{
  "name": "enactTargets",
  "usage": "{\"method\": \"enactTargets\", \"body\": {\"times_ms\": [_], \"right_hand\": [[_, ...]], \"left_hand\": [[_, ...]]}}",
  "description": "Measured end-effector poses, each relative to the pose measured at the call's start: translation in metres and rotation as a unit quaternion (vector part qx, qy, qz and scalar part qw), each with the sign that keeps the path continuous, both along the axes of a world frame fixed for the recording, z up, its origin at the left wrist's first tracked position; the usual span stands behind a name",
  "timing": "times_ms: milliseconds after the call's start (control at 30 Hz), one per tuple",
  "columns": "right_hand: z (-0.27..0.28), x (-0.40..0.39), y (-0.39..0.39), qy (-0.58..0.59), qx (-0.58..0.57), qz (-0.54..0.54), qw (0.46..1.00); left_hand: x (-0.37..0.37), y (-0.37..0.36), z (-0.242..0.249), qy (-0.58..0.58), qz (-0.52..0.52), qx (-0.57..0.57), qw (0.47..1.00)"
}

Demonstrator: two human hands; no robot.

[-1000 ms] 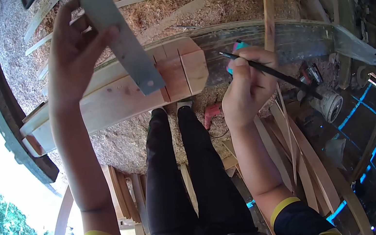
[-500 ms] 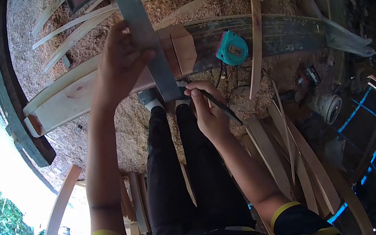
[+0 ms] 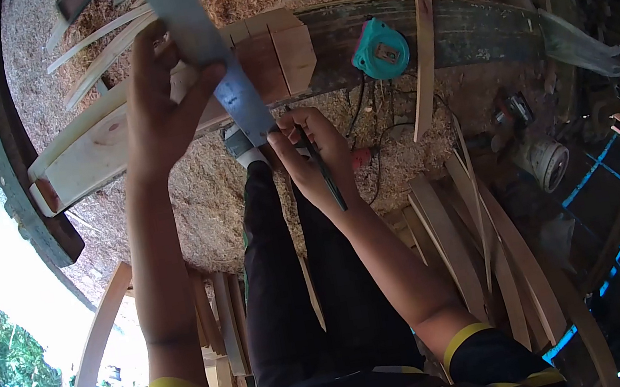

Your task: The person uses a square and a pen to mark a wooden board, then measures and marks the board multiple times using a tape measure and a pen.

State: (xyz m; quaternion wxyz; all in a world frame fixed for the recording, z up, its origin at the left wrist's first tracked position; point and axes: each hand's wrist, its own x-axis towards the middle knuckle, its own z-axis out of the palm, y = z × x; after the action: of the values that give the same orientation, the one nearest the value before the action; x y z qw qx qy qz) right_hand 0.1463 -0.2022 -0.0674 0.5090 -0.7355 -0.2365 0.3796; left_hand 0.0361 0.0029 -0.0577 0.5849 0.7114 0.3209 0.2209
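Note:
My left hand (image 3: 170, 106) grips the wide metal blade of a try square (image 3: 236, 96), thumb on its face and fingers at its far edge. The square slants over a pale wooden plank (image 3: 106, 136); its dark-framed stock is at the upper left. In my right hand (image 3: 311, 149) is a dark pencil-like marking tool (image 3: 322, 167), pointing back toward my wrist. The fingertips of that hand are right at the lower end of the blade. A dark line crosses the plank near its angled right end (image 3: 294, 50).
The plank rests along a dark, weathered beam (image 3: 455, 33). On that beam sits a teal tape measure (image 3: 382, 48), with a thin wood strip (image 3: 422, 38) crossing farther right. Curved strips lie over wood shavings ahead. Cut boards (image 3: 448, 244) lie beside my legs, and a power tool (image 3: 512, 113) at right.
My left hand and the try square have shifted left and slightly up, the square tilting more. My right hand has moved left and up with the marking tool. The view has shifted a little.

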Motion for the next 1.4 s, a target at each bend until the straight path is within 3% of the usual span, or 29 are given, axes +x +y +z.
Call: {"method": "enactTargets", "body": {"times_ms": [67,300,400,533,600,633,667,700,733,833,867,900,933,967,1033,1067,1133,1200,1267,1300,1333,1367,1400], "right_hand": [[0.001,0.002,-0.005,-0.050,0.012,0.045,0.998],[0.021,0.017,-0.022,-0.093,0.030,0.055,0.994],[0.027,0.029,-0.016,-0.003,0.060,0.003,0.998],[0.025,0.062,0.005,-0.118,0.038,0.106,0.987],[0.015,0.075,0.019,-0.190,0.123,0.140,0.964],[0.017,0.076,0.026,-0.160,0.129,0.144,0.968],[0.018,0.080,0.033,-0.159,0.129,0.148,0.968],[0.018,0.087,0.039,-0.252,0.148,0.187,0.938],[0.017,0.091,0.044,-0.343,0.166,0.224,0.897],[0.008,0.095,0.054,-0.303,0.178,0.247,0.903],[0.004,0.097,0.057,-0.267,0.186,0.261,0.909],[0.002,0.101,0.060,-0.342,0.203,0.279,0.874],[-0.004,0.100,0.062,-0.339,0.200,0.281,0.875],[-0.011,0.101,0.065,-0.337,0.226,0.290,0.867],[-0.024,0.101,0.064,-0.335,0.247,0.298,0.859],[-0.029,0.099,0.062,-0.327,0.260,0.278,0.865],[-0.037,0.092,0.055,-0.316,0.271,0.258,0.872],[-0.042,0.087,0.044,-0.228,0.242,0.226,0.916],[-0.041,0.081,0.037,-0.216,0.218,0.223,0.925],[-0.043,0.078,0.040,-0.212,0.256,0.214,0.918],[-0.045,0.076,0.041,-0.208,0.296,0.205,0.909],[-0.049,0.075,0.038,-0.263,0.248,0.199,0.911],[-0.054,0.073,0.041,-0.262,0.249,0.198,0.911]], "left_hand": [[-0.013,-0.019,0.010,-0.001,0.048,0.028,0.998],[-0.062,-0.084,0.036,-0.005,0.168,-0.031,0.985],[-0.079,-0.088,0.032,0.020,0.182,-0.048,0.982],[-0.082,-0.057,0.013,0.049,0.166,0.017,0.985],[-0.079,-0.029,-0.002,0.081,0.150,0.197,0.965],[-0.075,-0.016,-0.005,0.083,0.153,0.197,0.965],[-0.072,-0.004,-0.006,0.025,0.157,0.100,0.982],[-0.069,0.006,-0.009,-0.035,0.158,0.002,0.987],[-0.066,0.014,-0.014,-0.035,0.161,0.002,0.986],[-0.054,0.021,-0.031,0.030,0.183,0.190,0.964],[-0.054,0.024,-0.035,0.032,0.186,0.186,0.964],[-0.054,0.027,-0.040,0.080,0.185,0.179,0.963],[-0.055,0.030,-0.044,0.128,0.182,0.170,0.960],[-0.054,0.034,-0.047,0.117,0.173,0.242,0.947],[-0.046,0.021,-0.035,0.161,0.186,0.278,0.929],[-0.041,0.017,-0.029,0.205,0.199,0.317,0.904],[-0.034,0.018,-0.024,0.215,0.188,0.298,0.911],[-0.035,0.020,-0.033,0.226,0.177,0.278,0.917],[-0.037,0.023,-0.049,0.164,0.198,0.527,0.810],[-0.035,0.020,-0.046,0.162,0.195,0.525,0.812],[-0.032,0.020,-0.042,0.197,0.189,0.436,0.858],[-0.032,0.017,-0.039,0.231,0.182,0.342,0.893],[-0.033,0.017,-0.043,0.231,0.182,0.343,0.892]]}}
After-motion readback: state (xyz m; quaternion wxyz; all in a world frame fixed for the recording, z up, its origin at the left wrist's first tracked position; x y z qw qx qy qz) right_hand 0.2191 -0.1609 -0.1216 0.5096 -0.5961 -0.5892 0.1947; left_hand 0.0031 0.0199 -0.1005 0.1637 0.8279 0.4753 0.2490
